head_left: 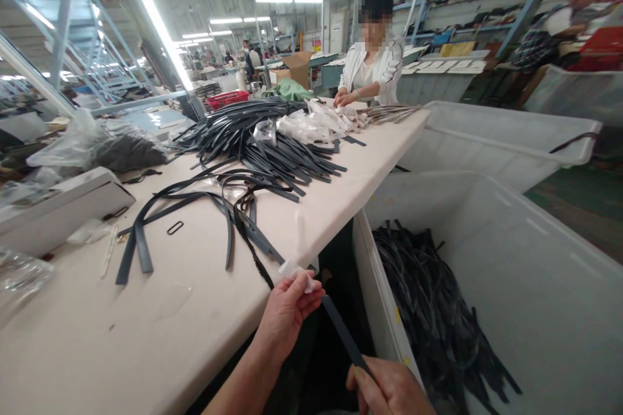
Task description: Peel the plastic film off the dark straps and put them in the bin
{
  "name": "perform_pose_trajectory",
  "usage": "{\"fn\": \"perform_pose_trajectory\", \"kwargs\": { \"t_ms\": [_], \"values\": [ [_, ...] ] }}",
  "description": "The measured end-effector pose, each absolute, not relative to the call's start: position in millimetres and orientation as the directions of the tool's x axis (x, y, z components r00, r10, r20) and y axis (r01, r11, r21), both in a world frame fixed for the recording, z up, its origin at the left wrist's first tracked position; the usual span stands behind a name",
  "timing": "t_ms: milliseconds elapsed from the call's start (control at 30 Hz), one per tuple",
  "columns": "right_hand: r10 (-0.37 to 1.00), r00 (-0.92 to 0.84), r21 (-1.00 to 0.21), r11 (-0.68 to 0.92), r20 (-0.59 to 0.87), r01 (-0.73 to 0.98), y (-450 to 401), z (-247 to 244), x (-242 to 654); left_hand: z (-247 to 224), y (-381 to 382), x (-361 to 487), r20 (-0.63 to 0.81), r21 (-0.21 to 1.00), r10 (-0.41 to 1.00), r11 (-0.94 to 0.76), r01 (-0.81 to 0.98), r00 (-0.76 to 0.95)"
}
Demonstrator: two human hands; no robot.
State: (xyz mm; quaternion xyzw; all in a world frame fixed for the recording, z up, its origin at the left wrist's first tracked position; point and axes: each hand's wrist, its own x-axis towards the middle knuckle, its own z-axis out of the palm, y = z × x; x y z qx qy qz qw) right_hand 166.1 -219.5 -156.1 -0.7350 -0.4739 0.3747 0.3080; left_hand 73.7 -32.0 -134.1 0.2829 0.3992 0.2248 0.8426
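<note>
My left hand (288,310) is closed at the table's edge, thumb and fingers pinching a crumpled piece of thin white wrapping (291,268). From beside those fingers a flat dark grey strap (343,331) slants down to my right hand (389,384), which is closed around it at the bottom of the view. Whether my left fingers also grip the strap cannot be made out. Just beyond my left hand, several loose dark straps (141,249) and a thin black strip (250,243) lie on the pale table (209,331). A black rectangular ring (175,227) lies among them.
A large pile of dark straps (272,149) and white wrapping (311,122) covers the far table. To my right stands a deep white bin (525,240) holding dark straps (433,298). A white box (63,204) sits at left. Across the table, a co-worker (372,71) handles material.
</note>
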Motion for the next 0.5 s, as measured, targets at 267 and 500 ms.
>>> {"fn": "perform_pose_trajectory", "kwargs": {
  "t_ms": [267, 500],
  "values": [
    [0.917, 0.286, -0.804, -0.384, -0.277, 0.453, -205.4, -154.0, 162.1, -141.1, -33.1, 71.8, -0.500, 0.685, 0.632, 0.707, -0.175, 0.592],
    [0.910, 0.294, -0.801, -0.401, -0.293, 0.445, -202.1, -150.0, 162.2, -142.4, -37.4, 74.0, -0.484, 0.656, 0.623, 0.723, -0.215, 0.615]
  ]
}}
